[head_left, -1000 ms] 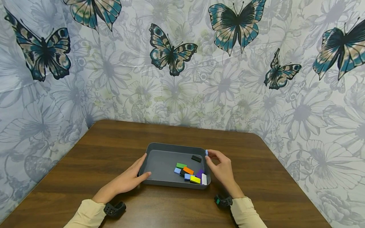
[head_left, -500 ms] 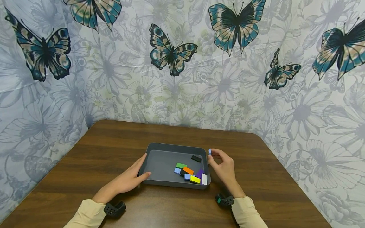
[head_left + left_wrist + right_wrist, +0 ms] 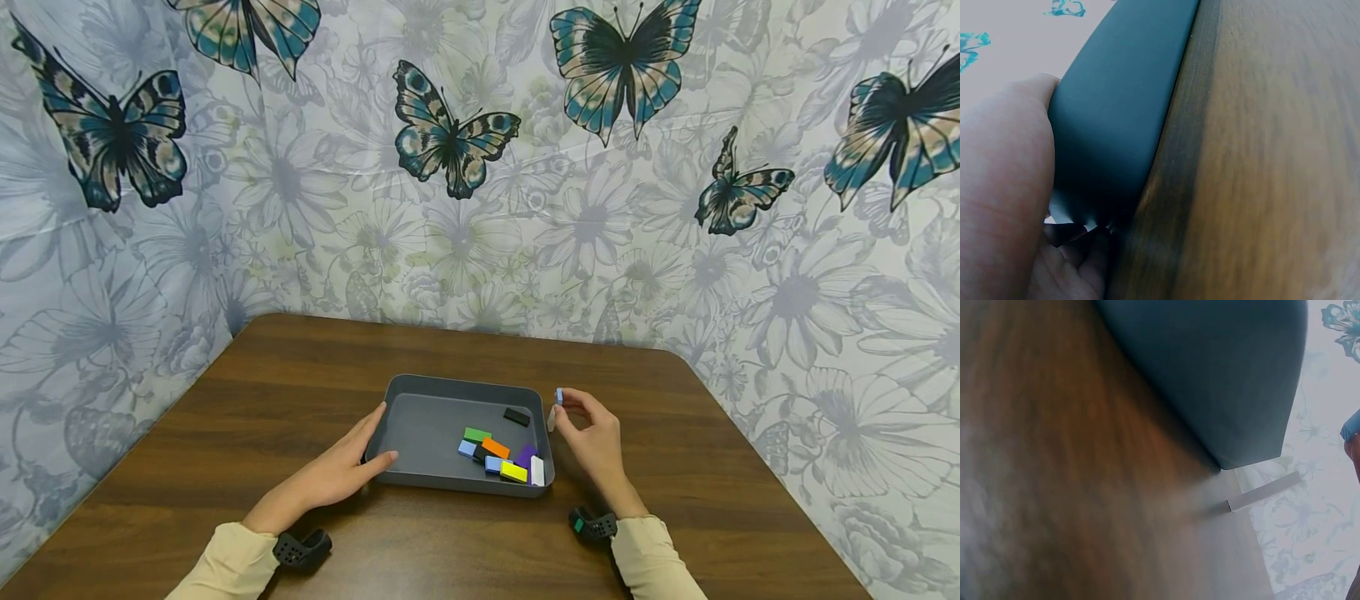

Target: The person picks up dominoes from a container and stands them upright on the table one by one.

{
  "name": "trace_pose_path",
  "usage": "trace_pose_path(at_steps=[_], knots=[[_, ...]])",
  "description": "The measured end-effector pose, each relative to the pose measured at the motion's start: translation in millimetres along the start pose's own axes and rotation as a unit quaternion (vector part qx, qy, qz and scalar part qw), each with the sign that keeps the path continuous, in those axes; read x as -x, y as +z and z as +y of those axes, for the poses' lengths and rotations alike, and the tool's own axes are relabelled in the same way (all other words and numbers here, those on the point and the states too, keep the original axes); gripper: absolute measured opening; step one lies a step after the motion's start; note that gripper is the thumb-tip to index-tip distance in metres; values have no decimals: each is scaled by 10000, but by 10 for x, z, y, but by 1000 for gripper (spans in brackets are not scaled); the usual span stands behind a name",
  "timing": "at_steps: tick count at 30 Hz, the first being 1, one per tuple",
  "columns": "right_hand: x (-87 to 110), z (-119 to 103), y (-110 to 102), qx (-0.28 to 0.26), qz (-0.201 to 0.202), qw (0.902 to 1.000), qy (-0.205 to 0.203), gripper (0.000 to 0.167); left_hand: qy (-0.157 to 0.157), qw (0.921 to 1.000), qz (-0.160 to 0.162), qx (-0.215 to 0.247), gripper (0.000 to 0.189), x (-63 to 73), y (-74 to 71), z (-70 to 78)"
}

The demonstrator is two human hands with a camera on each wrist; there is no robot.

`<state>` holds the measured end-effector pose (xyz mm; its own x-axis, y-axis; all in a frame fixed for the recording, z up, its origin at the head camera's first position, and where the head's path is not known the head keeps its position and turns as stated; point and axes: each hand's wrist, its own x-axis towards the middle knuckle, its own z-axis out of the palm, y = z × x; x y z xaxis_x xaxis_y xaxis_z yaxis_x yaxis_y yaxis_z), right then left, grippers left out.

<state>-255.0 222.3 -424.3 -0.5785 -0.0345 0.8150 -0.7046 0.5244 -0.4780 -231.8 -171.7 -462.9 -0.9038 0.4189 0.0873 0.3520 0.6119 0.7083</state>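
Observation:
A grey tray [image 3: 427, 477] lies on the table, its outer wall [image 3: 1116, 106] filling much of the left wrist view. My left hand [image 3: 341, 471] holds its near left corner, thumb over the front rim and fingers along the left side. Just past the right wall, my right hand [image 3: 596, 437] pinches a light blue block [image 3: 558, 397] between thumb and fingertips. Below that block, a thin white block [image 3: 1265, 491] stands upright on the table beside the tray, apart from it. In the head view the thumb partly hides this white block.
Inside the tray, several small blocks cluster at the near right, among them a green block [image 3: 477, 435], an orange block [image 3: 495, 448] and a yellow block [image 3: 513, 472]. A black block [image 3: 516, 417] lies farther back. The wooden table [image 3: 315, 367] meets a butterfly-patterned backdrop [image 3: 480, 250].
My right hand has moved a little right, away from the tray's right wall, with the light blue block. The upright white block now shows beside the thumb. My left hand and the tray stay put.

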Motion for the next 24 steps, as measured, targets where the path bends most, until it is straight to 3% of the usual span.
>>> trace_pose_path(at_steps=[24], knots=[[36,160,-11,-56,68,9969,776,28,7,10000,29,-57,90,-11,11,-30]])
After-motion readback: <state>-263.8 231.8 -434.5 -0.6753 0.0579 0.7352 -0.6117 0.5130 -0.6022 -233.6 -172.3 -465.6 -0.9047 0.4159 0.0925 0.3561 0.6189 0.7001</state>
